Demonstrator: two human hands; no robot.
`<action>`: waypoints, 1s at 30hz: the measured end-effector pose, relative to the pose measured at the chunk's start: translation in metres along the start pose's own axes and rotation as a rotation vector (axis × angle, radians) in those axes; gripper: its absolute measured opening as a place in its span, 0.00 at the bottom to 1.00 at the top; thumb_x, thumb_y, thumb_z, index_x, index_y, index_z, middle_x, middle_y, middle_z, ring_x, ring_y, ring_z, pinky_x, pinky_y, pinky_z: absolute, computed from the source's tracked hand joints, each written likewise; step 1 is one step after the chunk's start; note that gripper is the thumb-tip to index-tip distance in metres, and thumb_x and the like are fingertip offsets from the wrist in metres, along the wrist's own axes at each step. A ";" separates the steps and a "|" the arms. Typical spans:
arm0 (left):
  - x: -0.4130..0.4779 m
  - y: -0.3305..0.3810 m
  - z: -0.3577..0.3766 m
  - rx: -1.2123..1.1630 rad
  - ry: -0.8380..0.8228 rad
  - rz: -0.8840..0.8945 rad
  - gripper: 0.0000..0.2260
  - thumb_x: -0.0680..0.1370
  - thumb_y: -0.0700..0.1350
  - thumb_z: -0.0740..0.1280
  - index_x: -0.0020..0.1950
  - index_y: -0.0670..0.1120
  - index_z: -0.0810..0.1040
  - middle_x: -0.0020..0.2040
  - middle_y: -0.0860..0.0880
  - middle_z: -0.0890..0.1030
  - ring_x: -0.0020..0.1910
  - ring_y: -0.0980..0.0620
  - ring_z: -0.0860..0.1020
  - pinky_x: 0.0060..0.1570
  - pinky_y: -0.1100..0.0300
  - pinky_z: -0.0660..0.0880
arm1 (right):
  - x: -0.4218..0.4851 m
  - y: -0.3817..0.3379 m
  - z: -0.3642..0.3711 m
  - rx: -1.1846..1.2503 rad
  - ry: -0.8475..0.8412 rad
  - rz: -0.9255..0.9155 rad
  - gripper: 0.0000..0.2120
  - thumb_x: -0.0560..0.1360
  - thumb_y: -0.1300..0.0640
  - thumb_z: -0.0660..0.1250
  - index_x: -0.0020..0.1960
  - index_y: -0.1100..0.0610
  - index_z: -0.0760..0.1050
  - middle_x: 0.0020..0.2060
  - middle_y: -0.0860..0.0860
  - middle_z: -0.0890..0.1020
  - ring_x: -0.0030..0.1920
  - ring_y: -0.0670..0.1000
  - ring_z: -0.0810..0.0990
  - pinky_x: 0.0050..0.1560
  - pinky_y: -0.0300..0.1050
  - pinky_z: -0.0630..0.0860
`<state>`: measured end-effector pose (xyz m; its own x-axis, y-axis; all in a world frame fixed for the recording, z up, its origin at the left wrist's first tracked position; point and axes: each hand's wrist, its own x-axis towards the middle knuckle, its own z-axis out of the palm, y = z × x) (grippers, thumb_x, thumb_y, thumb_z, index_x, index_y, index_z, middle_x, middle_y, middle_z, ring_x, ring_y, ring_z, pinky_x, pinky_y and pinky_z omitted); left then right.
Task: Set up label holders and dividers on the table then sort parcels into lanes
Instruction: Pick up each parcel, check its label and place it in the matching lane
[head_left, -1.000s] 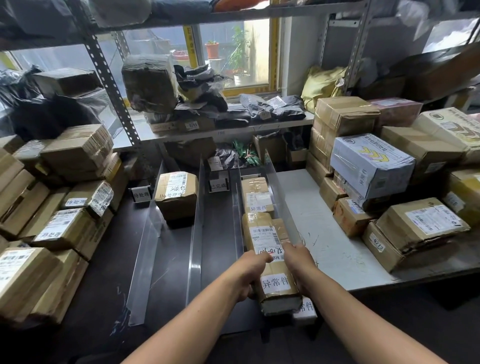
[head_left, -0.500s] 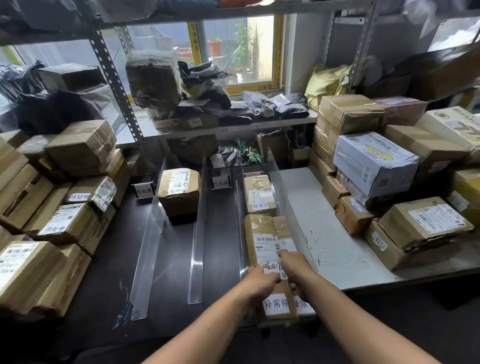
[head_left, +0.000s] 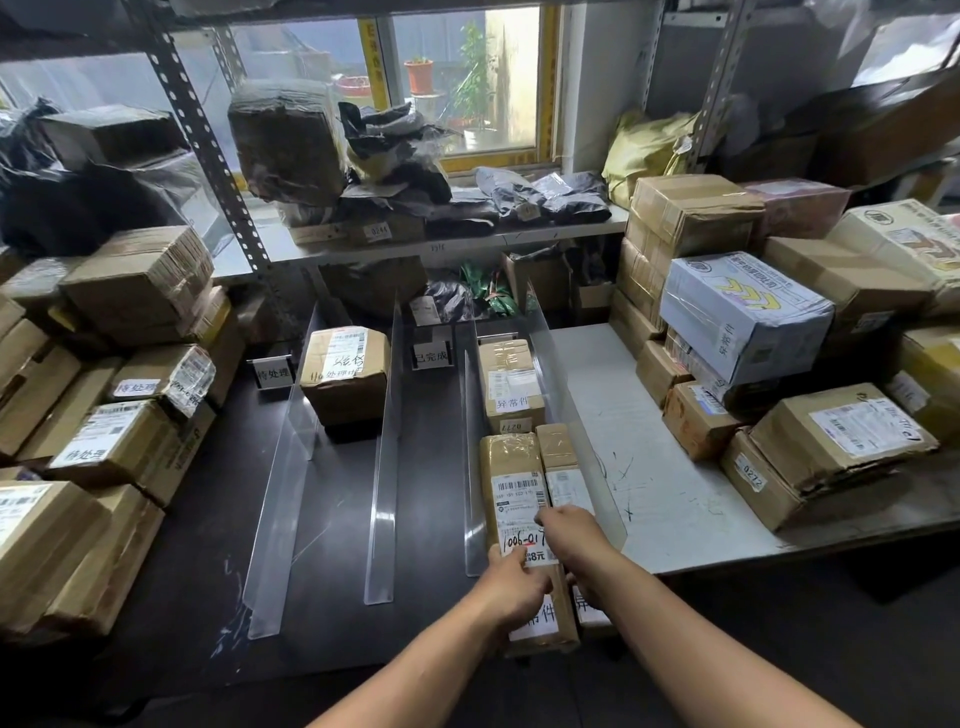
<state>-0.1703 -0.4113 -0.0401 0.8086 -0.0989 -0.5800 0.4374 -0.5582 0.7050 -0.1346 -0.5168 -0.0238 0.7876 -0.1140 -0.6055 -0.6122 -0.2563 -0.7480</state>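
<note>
**Both hands on long parcel, right-hand lane**

The long parcel (head_left: 511, 467) lies lengthwise in the right-hand lane, between two clear dividers (head_left: 470, 457) and (head_left: 576, 441). Its near end overhangs the dark table (head_left: 197, 519). The left hand (head_left: 511, 587) grips that near end with the thumb on the top label. The right hand (head_left: 574, 540) holds the parcel's right edge, one finger laid across the label and the others curled down beside it. A slim parcel (head_left: 558, 452) lies touching its right side. A labelled parcel (head_left: 509, 379) sits farther up the same lane. A box (head_left: 345, 374) stands in the left lane, with label holders (head_left: 272, 371) and (head_left: 431, 356) on either side.
</note>
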 end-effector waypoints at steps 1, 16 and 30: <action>0.000 -0.001 0.000 -0.007 0.003 0.013 0.27 0.80 0.45 0.59 0.80 0.48 0.59 0.77 0.51 0.56 0.56 0.54 0.73 0.41 0.70 0.73 | 0.002 0.001 0.000 0.008 0.003 0.001 0.10 0.80 0.59 0.57 0.40 0.56 0.69 0.32 0.53 0.72 0.33 0.51 0.68 0.34 0.42 0.60; 0.012 -0.013 0.006 -0.067 -0.049 0.028 0.27 0.78 0.35 0.58 0.77 0.48 0.62 0.74 0.53 0.55 0.52 0.54 0.75 0.35 0.74 0.73 | 0.010 -0.002 0.004 0.009 0.038 -0.017 0.14 0.77 0.62 0.59 0.34 0.53 0.64 0.29 0.51 0.67 0.33 0.52 0.64 0.37 0.47 0.59; 0.013 -0.007 0.010 -0.038 -0.110 -0.005 0.34 0.77 0.32 0.58 0.81 0.51 0.53 0.79 0.55 0.50 0.67 0.49 0.71 0.61 0.58 0.77 | 0.013 0.004 -0.001 0.061 0.014 0.025 0.11 0.78 0.59 0.58 0.47 0.61 0.78 0.46 0.61 0.86 0.48 0.60 0.85 0.51 0.55 0.81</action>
<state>-0.1667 -0.4165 -0.0565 0.7592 -0.1878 -0.6232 0.4571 -0.5277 0.7159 -0.1266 -0.5203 -0.0345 0.7726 -0.1335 -0.6207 -0.6345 -0.1941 -0.7481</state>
